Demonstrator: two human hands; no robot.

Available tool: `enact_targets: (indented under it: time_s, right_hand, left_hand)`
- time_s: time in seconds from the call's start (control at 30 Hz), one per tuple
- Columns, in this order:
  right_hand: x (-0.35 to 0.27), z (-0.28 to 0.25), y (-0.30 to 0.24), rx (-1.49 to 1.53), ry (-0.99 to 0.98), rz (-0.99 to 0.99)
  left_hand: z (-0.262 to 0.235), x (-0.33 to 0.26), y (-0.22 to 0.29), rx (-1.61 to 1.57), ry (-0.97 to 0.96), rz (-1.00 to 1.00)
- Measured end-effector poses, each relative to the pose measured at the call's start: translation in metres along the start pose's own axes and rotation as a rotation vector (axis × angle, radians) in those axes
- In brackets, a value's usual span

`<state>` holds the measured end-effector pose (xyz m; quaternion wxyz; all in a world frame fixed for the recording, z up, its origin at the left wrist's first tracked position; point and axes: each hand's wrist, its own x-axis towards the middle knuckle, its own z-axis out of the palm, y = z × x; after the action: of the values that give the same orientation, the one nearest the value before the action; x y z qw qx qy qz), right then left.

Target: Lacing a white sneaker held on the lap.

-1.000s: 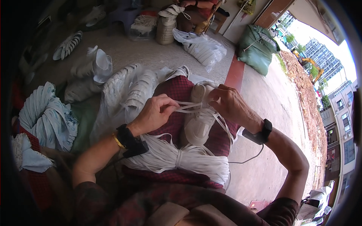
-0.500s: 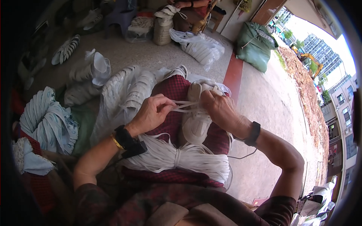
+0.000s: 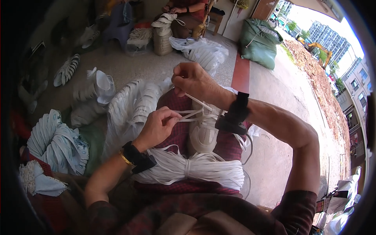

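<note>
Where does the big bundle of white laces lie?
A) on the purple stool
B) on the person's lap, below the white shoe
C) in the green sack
B: the bundle of white laces lies across the red cloth on the lap, just below the white shoe.

There is one view only, from the person's head, looking steeply down and forward over the lap. It sits close above the left hand [image 3: 156, 127] and right hand [image 3: 194, 80]; farther up, the floor [image 3: 156, 66] and street [image 3: 290, 90] curve toward the rim.

Matt white cloth lace [image 3: 196, 114], smooth off-white shoe upper [image 3: 203, 133].
</note>
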<state>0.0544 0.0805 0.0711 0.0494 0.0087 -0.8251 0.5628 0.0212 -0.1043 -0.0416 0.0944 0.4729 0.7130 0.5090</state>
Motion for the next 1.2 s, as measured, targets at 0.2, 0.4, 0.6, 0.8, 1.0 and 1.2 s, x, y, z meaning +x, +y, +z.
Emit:
enact_targets:
  time_s: [0.2,0.4,0.6,0.8,1.0,1.2]
  right_hand:
    - [0.119,0.078,-0.103,-0.050,0.084,-0.424]
    - [0.100,0.040,-0.109,-0.192,-0.315,-0.329]
    - [-0.039,-0.085,-0.035,-0.584,-0.107,-0.134]
    - [-0.131,-0.072,0.043,-0.560,0.169,-0.130]
    - [-0.158,-0.060,0.065,-0.577,0.105,-0.265]
    - [-0.132,-0.083,0.089,-0.627,0.344,-0.374]
  left_hand:
    - [0.005,0.014,0.036,0.005,-0.036,0.147]
    - [0.015,0.033,0.069,0.025,0.023,0.309]
    - [0.040,0.058,0.058,0.027,0.060,0.262]
    - [0.058,0.069,0.046,0.398,0.055,0.315]
    - [0.061,0.070,0.063,0.837,-0.096,0.294]
    - [0.070,0.080,0.080,1.112,-0.293,0.460]
